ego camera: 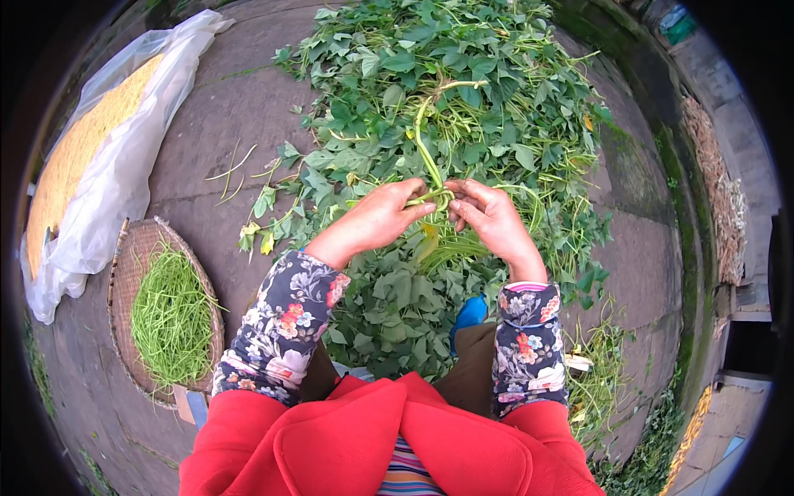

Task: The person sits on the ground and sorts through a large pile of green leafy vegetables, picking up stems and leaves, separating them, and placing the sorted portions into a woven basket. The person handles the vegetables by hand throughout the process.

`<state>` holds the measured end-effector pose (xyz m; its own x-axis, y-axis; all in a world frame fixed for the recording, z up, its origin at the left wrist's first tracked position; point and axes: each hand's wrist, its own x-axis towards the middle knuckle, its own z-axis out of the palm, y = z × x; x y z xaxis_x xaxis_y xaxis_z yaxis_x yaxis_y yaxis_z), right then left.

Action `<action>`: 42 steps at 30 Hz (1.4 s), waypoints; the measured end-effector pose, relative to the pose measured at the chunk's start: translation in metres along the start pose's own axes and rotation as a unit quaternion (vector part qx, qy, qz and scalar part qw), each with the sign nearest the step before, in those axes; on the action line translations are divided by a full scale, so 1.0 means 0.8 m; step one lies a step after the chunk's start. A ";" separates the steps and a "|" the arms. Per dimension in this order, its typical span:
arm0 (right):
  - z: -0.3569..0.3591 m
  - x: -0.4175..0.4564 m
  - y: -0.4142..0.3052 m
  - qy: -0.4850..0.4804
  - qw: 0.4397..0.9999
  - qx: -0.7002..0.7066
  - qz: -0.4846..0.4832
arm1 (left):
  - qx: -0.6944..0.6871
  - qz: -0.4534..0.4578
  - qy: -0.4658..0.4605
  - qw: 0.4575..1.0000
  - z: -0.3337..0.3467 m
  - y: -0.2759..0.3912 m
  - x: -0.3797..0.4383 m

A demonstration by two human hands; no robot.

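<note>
My left hand and my right hand meet in front of me, both closed on a thick green vine stem. The stem is looped or knotted between my fingertips, and its long end reaches up and bends to the right. Beneath and beyond my hands spreads a large heap of leafy green vines. A bundle of pale green stalks lies just below my right hand. More leaves lie between my hands and my body.
A woven basket with thin green stalks stands at left. Behind it, yellow grain lies on white plastic sheeting. Loose stems lie on the paving. A small vine pile is at right, near a mossy edge.
</note>
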<state>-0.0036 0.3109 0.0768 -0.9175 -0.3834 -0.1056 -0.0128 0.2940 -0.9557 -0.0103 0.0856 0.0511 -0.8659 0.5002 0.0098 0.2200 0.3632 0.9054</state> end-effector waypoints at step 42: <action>0.012 -0.007 -0.027 0.042 0.998 0.036 0.026 | 0.076 0.004 0.199 0.977 -0.024 -0.026 0.013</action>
<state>0.0058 0.2985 0.0955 -0.9465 -0.2933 -0.1345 0.0608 0.2473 -0.9670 -0.0330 0.0680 0.0403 -0.9634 0.1695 0.2077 0.2652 0.4877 0.8317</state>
